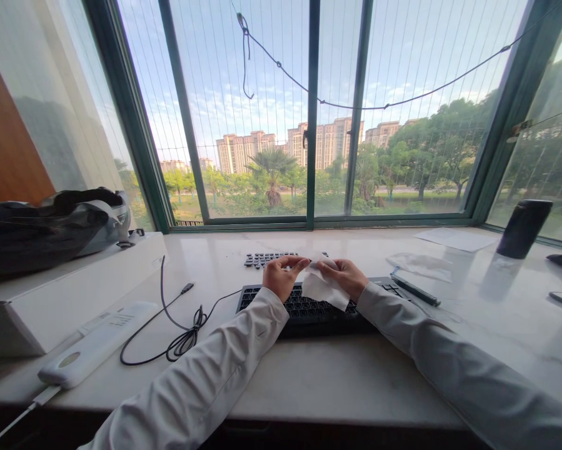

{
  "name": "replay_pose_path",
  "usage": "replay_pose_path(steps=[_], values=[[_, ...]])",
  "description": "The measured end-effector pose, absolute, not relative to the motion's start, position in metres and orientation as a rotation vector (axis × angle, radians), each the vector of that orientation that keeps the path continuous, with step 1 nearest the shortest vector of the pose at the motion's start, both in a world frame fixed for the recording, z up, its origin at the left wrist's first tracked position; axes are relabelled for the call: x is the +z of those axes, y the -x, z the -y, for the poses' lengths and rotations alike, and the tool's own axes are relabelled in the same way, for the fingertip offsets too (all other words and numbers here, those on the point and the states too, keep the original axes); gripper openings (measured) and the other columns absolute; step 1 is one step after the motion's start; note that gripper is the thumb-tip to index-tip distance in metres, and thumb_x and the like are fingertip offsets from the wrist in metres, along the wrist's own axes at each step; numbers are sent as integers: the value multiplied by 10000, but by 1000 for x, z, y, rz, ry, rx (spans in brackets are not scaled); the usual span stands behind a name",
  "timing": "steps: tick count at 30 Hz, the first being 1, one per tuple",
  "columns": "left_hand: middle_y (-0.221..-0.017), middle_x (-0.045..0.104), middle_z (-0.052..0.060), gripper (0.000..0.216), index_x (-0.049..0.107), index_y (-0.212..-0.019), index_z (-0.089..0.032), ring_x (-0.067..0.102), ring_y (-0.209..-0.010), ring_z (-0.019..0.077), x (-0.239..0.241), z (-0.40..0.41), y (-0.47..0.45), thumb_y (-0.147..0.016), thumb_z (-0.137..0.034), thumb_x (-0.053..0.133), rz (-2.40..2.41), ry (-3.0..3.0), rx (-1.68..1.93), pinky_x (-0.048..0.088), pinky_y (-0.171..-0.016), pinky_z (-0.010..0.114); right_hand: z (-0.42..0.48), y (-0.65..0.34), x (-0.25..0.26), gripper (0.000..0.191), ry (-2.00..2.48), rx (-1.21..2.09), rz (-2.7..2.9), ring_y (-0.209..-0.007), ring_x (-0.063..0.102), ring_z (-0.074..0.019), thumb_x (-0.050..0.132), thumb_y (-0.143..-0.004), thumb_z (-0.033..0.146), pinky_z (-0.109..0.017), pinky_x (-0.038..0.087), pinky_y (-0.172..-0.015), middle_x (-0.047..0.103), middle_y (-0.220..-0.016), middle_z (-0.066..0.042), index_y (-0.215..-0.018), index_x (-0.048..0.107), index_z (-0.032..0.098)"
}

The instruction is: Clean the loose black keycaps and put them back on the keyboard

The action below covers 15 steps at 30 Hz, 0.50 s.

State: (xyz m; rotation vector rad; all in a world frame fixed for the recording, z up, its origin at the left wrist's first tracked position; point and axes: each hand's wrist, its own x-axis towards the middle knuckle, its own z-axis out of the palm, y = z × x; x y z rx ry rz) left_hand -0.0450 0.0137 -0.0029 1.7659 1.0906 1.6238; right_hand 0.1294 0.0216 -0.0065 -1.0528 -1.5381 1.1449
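Observation:
Both of my hands hold a white wipe (322, 286) just above a black keyboard (304, 307) on a pale stone sill. My left hand (283, 275) pinches the wipe's upper left edge. My right hand (344, 276) grips its right side, and the sheet hangs down between them over the keys. A smaller black keypad (264, 258) lies just behind my hands. Both arms are in light grey sleeves.
A black cable (180, 334) coils left of the keyboard. A white remote-like device (95, 344) and a white box (65, 287) with a dark bag (41, 228) stand at the left. A pen (416, 290), papers (454, 239) and a dark cylinder (524, 228) lie at the right.

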Motion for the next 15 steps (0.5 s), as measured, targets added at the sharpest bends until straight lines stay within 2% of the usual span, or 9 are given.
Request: replay_pose_path(steps=[3, 8, 12, 15], values=[[-812, 714, 58, 280, 730, -788, -187, 645, -825, 206, -4, -13, 45, -691, -438, 653, -1055, -1784, 1593, 483, -796, 307, -23, -132, -6, 487, 1101, 1076, 1540, -511, 528, -120, 657, -620, 567, -225, 365, -471, 642, -623, -38, -762, 680, 102], [-840, 712, 59, 297, 724, -858, -194, 646, -808, 208, -4, -14, 46, -693, -431, 654, -1057, -1811, 1486, 487, -797, 327, -23, -136, -4, 487, 1058, 1111, 1575, -548, 536, -120, 750, -529, 494, -220, 370, -507, 650, -648, -33, -800, 684, 95], [-880, 709, 61, 278, 722, -853, -182, 633, -878, 208, -5, -17, 46, -709, -405, 639, -1039, -1771, 1466, 453, -872, 340, -23, -136, -4, 471, 1041, 1208, 1585, -506, 504, -102, 702, -589, 533, -214, 344, -473, 626, -605, -22, -775, 669, 102], [-883, 706, 70, 285, 713, -861, -165, 630, -877, 203, -5, -20, 47, -709, -394, 637, -1014, -1711, 1499, 450, -866, 337, -26, -135, -5, 474, 1047, 1225, 1490, -479, 491, -103, 677, -601, 565, -218, 345, -442, 607, -588, -24, -752, 642, 117]])
